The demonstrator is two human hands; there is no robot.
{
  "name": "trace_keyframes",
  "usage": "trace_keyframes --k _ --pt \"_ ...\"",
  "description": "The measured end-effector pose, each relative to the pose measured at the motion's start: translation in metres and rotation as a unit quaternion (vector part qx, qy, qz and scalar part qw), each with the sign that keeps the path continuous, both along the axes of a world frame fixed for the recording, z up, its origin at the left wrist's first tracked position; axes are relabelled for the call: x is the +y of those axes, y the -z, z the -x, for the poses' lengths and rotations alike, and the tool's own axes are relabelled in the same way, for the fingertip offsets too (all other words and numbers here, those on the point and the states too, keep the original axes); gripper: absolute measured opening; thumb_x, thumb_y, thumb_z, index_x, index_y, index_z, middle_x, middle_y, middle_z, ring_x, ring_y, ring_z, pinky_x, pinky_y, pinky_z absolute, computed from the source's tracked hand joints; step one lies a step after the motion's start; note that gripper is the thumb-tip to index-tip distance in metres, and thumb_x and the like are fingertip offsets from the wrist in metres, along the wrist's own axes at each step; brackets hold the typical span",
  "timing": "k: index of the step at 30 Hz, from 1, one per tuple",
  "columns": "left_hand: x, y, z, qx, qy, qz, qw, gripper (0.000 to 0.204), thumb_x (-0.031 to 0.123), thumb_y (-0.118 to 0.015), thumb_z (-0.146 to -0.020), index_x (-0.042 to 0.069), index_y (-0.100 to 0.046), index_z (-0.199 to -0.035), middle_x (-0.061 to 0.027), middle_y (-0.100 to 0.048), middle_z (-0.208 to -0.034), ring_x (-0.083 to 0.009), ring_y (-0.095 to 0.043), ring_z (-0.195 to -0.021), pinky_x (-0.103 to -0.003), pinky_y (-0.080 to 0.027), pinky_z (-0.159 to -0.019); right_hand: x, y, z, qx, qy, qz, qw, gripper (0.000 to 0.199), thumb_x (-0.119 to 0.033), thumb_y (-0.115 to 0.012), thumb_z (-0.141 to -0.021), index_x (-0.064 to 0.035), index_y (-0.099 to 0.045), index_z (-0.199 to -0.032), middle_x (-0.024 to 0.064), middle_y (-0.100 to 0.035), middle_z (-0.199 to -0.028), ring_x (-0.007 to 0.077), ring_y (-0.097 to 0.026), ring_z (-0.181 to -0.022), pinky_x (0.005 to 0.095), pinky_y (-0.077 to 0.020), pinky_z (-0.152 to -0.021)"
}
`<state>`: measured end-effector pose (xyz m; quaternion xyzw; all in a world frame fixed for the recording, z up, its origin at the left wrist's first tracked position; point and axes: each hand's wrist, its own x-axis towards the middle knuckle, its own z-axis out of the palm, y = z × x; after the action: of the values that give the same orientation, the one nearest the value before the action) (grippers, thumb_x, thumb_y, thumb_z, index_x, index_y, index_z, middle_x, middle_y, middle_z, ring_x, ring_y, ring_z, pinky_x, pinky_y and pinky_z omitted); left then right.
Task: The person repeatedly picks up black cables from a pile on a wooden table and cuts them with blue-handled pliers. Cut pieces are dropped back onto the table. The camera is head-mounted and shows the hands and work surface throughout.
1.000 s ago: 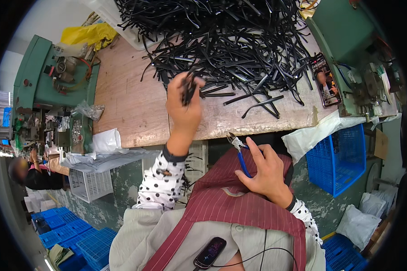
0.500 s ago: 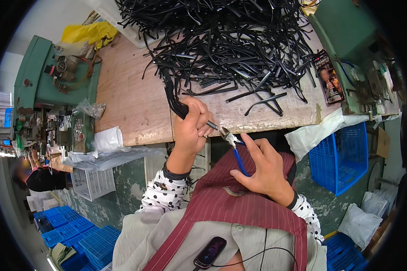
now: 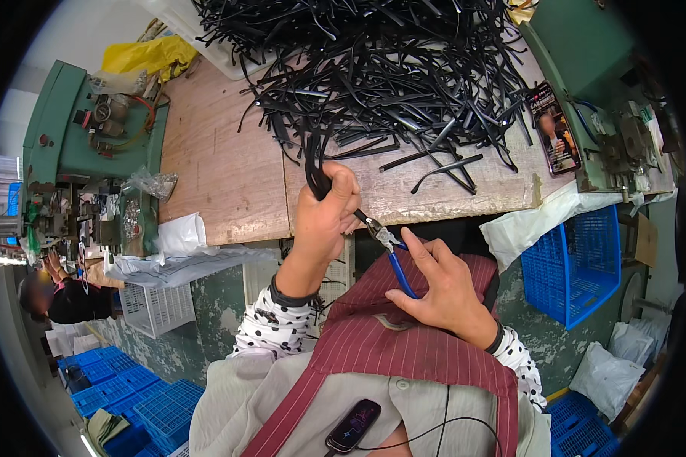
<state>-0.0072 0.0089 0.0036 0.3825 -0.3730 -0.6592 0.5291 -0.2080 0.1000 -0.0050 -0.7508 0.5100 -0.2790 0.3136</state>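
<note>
Head view: the left hand (image 3: 324,217), clutching slim black eyeglass temples (image 3: 315,165), has brought one within working reach of blue-handled metal cutters (image 3: 384,238) gripped loosely by the right hand (image 3: 450,291).

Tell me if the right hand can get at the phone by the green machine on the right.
Probably yes: nothing tall seems to stand between the right hand and the phone, only the table edge and a white bag. But the hand holds blue-handled cutters, which might hinder grasping.
</note>
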Motion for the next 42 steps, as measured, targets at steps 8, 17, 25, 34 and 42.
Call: trace_keyframes --k 8,17,25,34,42 --pt "-0.008 0.0 -0.012 0.097 0.143 -0.016 0.985 0.036 0.041 -0.061 -0.101 0.008 -0.055 -0.088 0.0064 -0.033 -0.056 -0.0039 -0.029 -0.044 -0.021 -0.026 -0.041 -0.004 -0.005 0.013 -0.021 -0.044 0.035 0.998 0.092 -0.029 -0.088 -0.064 -0.0079 -0.052 -0.146 0.0138 -0.058 -0.098 0.0286 -0.06 -0.081 0.0375 -0.0505 -0.07" --pt "-0.01 0.006 -0.019 0.106 0.188 -0.036 0.976 0.029 0.032 -0.061 -0.103 0.009 -0.056 -0.086 0.0063 -0.036 -0.055 -0.0032 -0.027 -0.042 -0.021 -0.024 -0.04 -0.002 -0.003 0.01 0.051 -0.042 0.119 0.991 0.086 -0.026 -0.086 -0.066 -0.0095 -0.054 -0.143 0.0119 -0.056 -0.099 0.0279 -0.059 -0.081 0.0387 -0.0521 -0.066" --pt "0.01 0.015 -0.005 0.019 -0.086 -0.137 0.987 0.03 0.04 -0.053 -0.106 0.014 -0.053 -0.092 0.0091 -0.03 -0.056 -0.0038 -0.025 -0.042 -0.023 -0.024 -0.04 0.003 0.014 0.0 0.067 0.033 0.126 0.989 0.081 -0.029 -0.084 -0.069 -0.0082 -0.055 -0.141 0.011 -0.06 -0.097 0.0273 -0.061 -0.082 0.0384 -0.0517 -0.066" --pt "-0.037 0.052 -0.061 -0.565 -0.13 0.27 0.768 0.031 -0.002 -0.061 -0.083 0.009 -0.073 -0.109 -0.0069 -0.064 -0.088 -0.025 -0.062 -0.084 -0.036 -0.051 -0.071 0.007 0.017 0.012 0.061 0.084 0.146 0.984 0.09 -0.033 -0.087 -0.066 -0.009 -0.051 -0.145 0.013 -0.058 -0.099 0.0278 -0.06 -0.083 0.0368 -0.0522 -0.066" --pt "-0.069 0.071 -0.096 -0.701 -0.12 0.362 0.603 0.051 -0.015 -0.058 -0.063 0.012 -0.075 -0.103 -0.0091 -0.062 -0.11 -0.0316 -0.063 -0.081 -0.039 -0.051 -0.069 0.01 0.021 0.013 0.079 0.057 0.098 0.99 0.091 -0.034 -0.087 -0.067 -0.0093 -0.049 -0.147 0.0155 -0.057 -0.1 0.0301 -0.059 -0.085 0.0394 -0.0527 -0.067"
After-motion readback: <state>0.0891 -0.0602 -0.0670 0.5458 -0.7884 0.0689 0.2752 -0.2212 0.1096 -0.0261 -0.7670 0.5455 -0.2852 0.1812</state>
